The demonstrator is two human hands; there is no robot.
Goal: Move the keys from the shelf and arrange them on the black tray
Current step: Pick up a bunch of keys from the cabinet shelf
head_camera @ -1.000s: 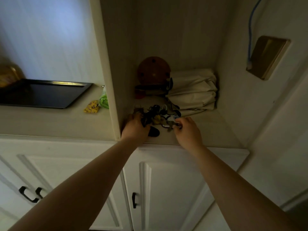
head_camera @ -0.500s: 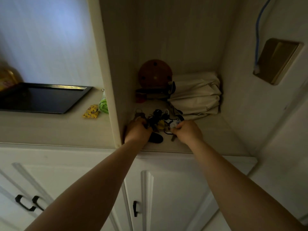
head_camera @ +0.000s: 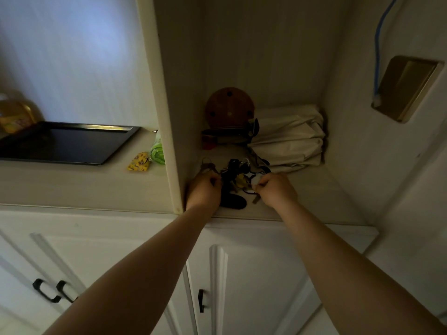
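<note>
Keys [head_camera: 235, 176] lay on the shelf [head_camera: 302, 201] between both hands, the tray [head_camera: 72, 143] well left on the counter [head_camera: 72, 184].

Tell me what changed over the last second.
Both hands closed in on the tangled pile of keys: the left hand gripped its left edge, and the right hand curled into a pinch on its right side. The keys remain on the shelf; the black tray stays bare.
</note>
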